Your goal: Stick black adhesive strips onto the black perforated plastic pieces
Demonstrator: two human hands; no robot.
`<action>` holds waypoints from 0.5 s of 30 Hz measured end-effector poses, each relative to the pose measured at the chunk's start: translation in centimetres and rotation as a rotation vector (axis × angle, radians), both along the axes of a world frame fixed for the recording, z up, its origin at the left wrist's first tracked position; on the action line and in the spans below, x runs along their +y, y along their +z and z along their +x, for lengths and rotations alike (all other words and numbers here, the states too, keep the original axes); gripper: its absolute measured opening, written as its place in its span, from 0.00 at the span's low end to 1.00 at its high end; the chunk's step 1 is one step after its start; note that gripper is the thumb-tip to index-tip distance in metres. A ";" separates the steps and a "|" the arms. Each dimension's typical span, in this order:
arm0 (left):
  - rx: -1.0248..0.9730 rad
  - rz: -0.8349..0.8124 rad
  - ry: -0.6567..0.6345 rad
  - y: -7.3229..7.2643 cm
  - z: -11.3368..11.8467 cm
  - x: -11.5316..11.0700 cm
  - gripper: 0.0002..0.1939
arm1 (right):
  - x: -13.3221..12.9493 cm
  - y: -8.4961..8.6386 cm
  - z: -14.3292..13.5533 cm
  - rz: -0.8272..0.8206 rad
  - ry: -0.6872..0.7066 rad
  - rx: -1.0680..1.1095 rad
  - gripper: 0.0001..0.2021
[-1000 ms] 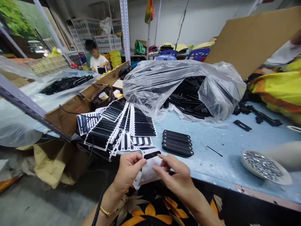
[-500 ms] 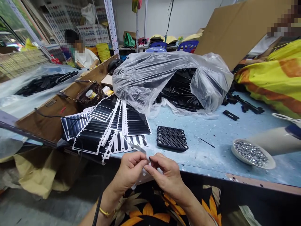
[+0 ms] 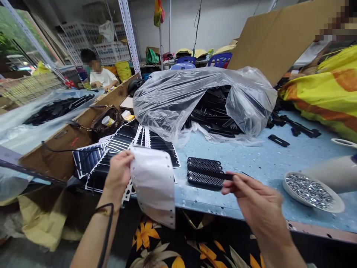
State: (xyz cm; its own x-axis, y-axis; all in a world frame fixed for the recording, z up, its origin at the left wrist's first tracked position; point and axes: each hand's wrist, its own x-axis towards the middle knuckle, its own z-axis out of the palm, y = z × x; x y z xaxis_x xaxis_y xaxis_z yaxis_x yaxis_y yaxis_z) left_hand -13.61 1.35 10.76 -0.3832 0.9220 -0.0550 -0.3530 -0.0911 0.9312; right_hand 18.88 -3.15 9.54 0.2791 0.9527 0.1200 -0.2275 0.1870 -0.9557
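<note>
While the left hand [image 3: 118,169] in the head view grips a white backing sheet [image 3: 153,186] by its upper corner, the right hand [image 3: 258,197] pinches a narrow black strip [image 3: 227,176], which overlaps the black mesh-patterned pieces [image 3: 205,163] on the blue bench [image 3: 200,201]; contact between strip and pieces cannot be determined.

The left arm [image 3: 96,234] is bare and comes up from the bottom, with the left hand [image 3: 118,169] at its end, closed in a pinch. The right arm [image 3: 281,247] leans in from the other side, and the right hand [image 3: 258,195] points its fingers to the left, pinching too. The two hands are well apart.
</note>
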 end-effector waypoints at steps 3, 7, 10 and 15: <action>0.190 0.065 0.111 1.5 -3.6 5.1 0.08 | -0.3 0.8 2.6 0.022 -0.052 0.027 0.11; 0.655 -0.173 0.177 0.7 -5.2 9.2 0.04 | -1.3 0.1 4.6 -0.008 0.003 -0.003 0.13; 0.794 -0.264 0.173 -0.6 -5.6 10.4 0.09 | -1.9 -1.1 5.5 -0.068 0.080 -0.050 0.14; 1.456 -0.467 0.133 -1.5 -6.5 10.3 0.06 | -1.9 -2.7 6.2 -0.136 0.072 -0.196 0.13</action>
State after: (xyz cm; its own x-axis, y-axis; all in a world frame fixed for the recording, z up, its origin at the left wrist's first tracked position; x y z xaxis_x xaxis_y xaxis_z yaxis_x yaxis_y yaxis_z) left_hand -20.09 11.63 9.25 -0.4353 0.8853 0.1633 0.8481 0.3425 0.4042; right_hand 25.08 -5.06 6.87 0.1939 0.9804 0.0344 -0.0438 0.0437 -0.9981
